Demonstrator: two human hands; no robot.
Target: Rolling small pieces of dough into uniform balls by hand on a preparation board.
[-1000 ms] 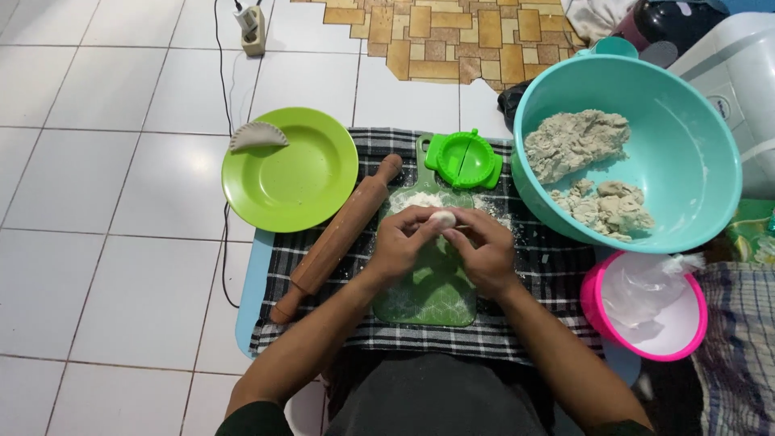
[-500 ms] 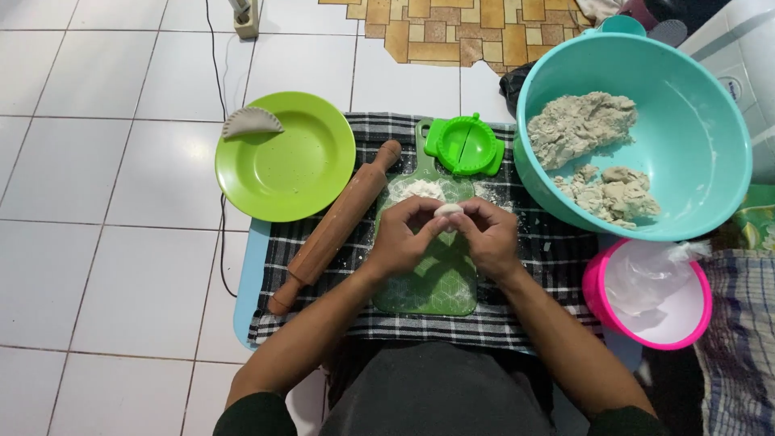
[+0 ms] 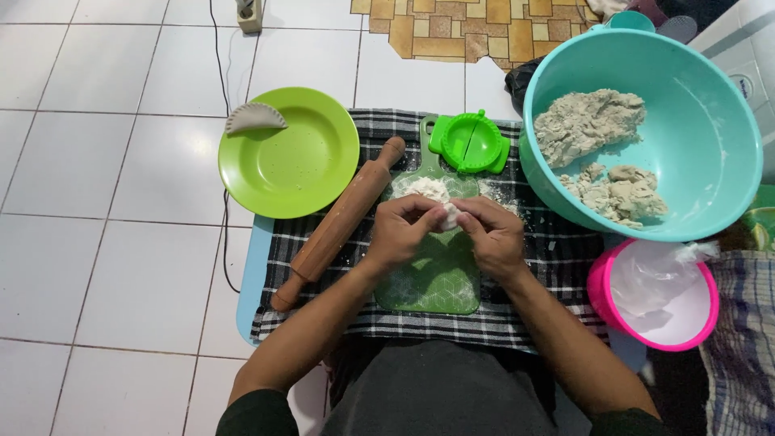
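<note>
Both hands meet over the green cutting board (image 3: pixel 432 278), pinched together on a small lump of dough (image 3: pixel 449 216). Left hand (image 3: pixel 401 230) and right hand (image 3: pixel 494 234) touch at the fingertips, the dough clamped between them, held just above the board's upper half. Judged step: shaping or rounding a dough piece by hand.

Landmark = the cutting board, lying on a black-and-white checked cloth (image 3: pixel 323 303).
- Flour pile (image 3: pixel 425 189) on the board's top end, just beyond the hands.
- Green round dumpling press (image 3: pixel 470 143) shut, just past the board's top right corner.
- Wooden rolling pin (image 3: pixel 339 224) lies diagonal, just left of the board, touching the plate's rim or nearly so; cannot tell which.
- Green plate (image 3: pixel 303 161) up and left of the board, one folded, crimped dumpling (image 3: pixel 255 118) on its far left rim.
- Big teal bowl (image 3: pixel 710 121) right of the board, holding rough dough clumps (image 3: pixel 601 149).
- Pink bowl (image 3: pixel 601 303) lower right of the board, with a white plastic bag (image 3: pixel 658 270) inside; contents hidden.

Next move, as a judgement: the lump would need setting down on the floured board and one hand freed for the rolling pin, which lies within reach on the left side. Dough looks soft, could stick to the fingers.
</note>
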